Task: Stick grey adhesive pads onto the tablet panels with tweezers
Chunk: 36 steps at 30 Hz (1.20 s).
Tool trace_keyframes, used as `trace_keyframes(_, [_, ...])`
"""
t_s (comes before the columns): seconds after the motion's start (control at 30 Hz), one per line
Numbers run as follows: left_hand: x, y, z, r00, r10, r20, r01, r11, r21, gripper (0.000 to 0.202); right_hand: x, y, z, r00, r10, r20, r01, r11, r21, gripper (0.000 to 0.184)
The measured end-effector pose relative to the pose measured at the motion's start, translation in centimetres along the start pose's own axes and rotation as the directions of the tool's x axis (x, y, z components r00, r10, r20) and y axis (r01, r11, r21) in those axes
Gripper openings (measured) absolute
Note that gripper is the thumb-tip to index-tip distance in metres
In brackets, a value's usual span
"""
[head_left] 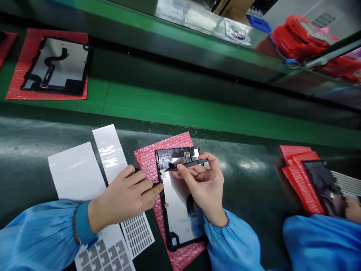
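Observation:
A tablet screen panel in a black frame point(180, 218) lies back side up on a pink bubble-wrap bag point(177, 259). Black tweezers point(194, 163) are pinched in my right hand point(207, 184), over the panel's upper part. Their pointed tip is at a small pale tab near the left frame edge. My left hand point(126, 195) rests over the white sheets, fingers stretched out and slightly bent, with fingertips at the panel's left edge. Beneath it are a sheet of small grey stickers point(138, 233) and a sheet with larger grey cut-outs point(105, 256).
Another screen panel point(60, 66) lies on red bubble wrap on the green shelf, back left. At right, a co-worker's blue sleeve point(321, 241) and hand are beside a dark panel point(321, 180) on red bags point(299, 173). Red bundles point(301, 37) sit on the upper ledge.

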<state>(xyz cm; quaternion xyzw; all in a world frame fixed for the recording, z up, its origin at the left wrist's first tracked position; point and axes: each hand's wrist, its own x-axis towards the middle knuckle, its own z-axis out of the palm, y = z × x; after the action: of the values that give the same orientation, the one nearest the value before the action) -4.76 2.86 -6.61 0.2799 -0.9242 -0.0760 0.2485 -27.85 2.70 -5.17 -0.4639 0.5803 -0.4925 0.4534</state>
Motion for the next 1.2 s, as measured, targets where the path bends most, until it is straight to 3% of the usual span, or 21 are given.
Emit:
trace_keyframes(0.17, [0.0, 0.2, 0.2, 0.997, -0.068, -0.028, 0.068, 0.997, 0.028, 0.028, 0.0, 0.0, 0.0, 1.000, 0.015, -0.004, -0.014, 1.000, 0.008, 0.055])
trace_keyframes(0.5, [0.4, 0.4, 0.0, 0.986, -0.166, -0.024, 0.166, 0.986, -0.021, 0.053, 0.0, -0.1, 0.1, 1.000, 0.018, -0.012, -0.018, 1.000, -0.004, 0.057])
trace_keyframes(0.67, [0.4, 0.4, 0.3, 0.983, -0.170, 0.062, 0.170, 0.985, 0.016, 0.071, 0.1, 0.0, 0.1, 0.999, 0.040, -0.005, -0.040, 0.999, -0.004, 0.057])
trace_keyframes(0.87, [0.3, 0.9, 0.4, 0.981, -0.177, 0.080, 0.174, 0.984, 0.048, 0.064, 0.4, -0.1, -0.1, 0.998, 0.061, 0.001, -0.061, 0.997, 0.035, 0.061])
trace_keyframes(1.03, [0.5, 0.6, 0.3, 0.980, -0.183, 0.076, 0.183, 0.983, 0.012, 0.061, 1.1, 0.4, -1.6, 0.996, 0.059, -0.062, -0.052, 0.993, 0.110, 0.060])
trace_keyframes(1.13, [0.3, 0.3, -0.9, 0.977, -0.199, 0.075, 0.203, 0.978, -0.045, 0.062, 1.2, 0.7, -2.4, 0.998, 0.057, -0.030, -0.051, 0.983, 0.174, 0.057])
trace_keyframes(1.2, [-0.3, 0.4, -2.1, 0.968, -0.246, 0.058, 0.248, 0.968, -0.041, 0.056, 0.9, 0.6, -2.5, 0.998, 0.046, 0.038, -0.052, 0.985, 0.166, 0.044])
